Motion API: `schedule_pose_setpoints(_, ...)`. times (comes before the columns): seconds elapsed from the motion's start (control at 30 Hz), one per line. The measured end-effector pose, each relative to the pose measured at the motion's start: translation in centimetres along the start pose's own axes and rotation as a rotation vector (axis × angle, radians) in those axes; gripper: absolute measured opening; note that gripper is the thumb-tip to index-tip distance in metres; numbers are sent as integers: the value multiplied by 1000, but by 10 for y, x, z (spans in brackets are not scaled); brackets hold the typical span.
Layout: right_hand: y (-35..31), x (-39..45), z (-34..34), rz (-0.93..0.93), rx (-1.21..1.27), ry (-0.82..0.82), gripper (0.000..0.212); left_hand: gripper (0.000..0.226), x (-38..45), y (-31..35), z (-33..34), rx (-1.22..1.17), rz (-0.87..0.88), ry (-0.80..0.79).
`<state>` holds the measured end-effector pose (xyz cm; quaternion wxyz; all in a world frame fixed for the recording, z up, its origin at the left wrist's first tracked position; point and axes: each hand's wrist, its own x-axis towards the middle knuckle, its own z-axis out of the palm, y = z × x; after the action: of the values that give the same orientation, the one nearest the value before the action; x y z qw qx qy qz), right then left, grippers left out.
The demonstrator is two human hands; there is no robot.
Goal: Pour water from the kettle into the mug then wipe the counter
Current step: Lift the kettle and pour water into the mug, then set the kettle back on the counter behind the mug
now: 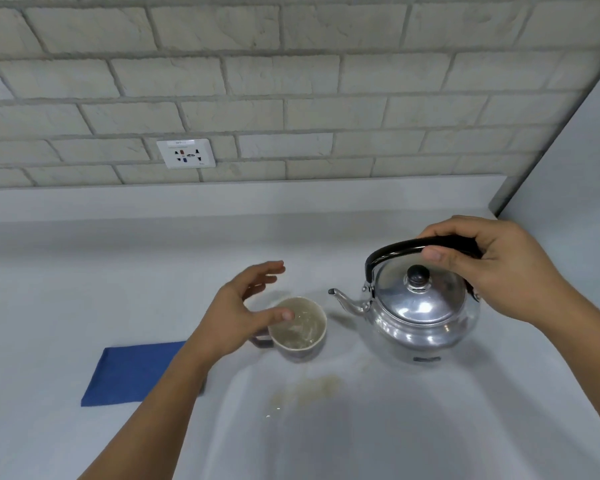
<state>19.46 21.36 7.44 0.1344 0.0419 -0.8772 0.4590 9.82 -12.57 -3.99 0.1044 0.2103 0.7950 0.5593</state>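
A shiny metal kettle (419, 313) with a black handle and knob stands on the pale counter (84, 278), spout pointing left toward a mug (302, 329). My right hand (499, 268) is closed around the kettle's handle from above. The mug is upright with a pale inside, its handle facing left. My left hand (243, 310) hovers just left of the mug with fingers spread, the thumb over the rim, holding nothing. A folded blue cloth (132, 372) lies flat to the left, partly under my left forearm. A yellowish wet stain (309, 389) marks the counter in front of the mug.
A brick-pattern wall with a white power socket (186, 153) runs along the back. A plain side wall (575, 161) closes off the counter at the right, close behind the kettle.
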Motion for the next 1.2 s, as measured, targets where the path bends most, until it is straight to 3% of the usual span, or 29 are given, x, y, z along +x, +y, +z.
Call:
schedule_pose_setpoints(0.2,17,19,-4,10,72,36,23,50,38,61,31,-47,155,-51)
schedule_pose_setpoints(0.4,31,48,0,25,73,55,9,42,83,90,60,-29,173,-106)
schedule_pose_setpoints(0.57,46,73,2,37,106,67,9,22,113,88,70,57,142,13)
schedule_pose_setpoints(0.77,72,97,5,68,94,13,12,19,137,74,78,158,111,69)
schedule_pose_setpoints(1.2,117,120,21,148,-67,-94,15,23,167,41,84,276,-19,15)
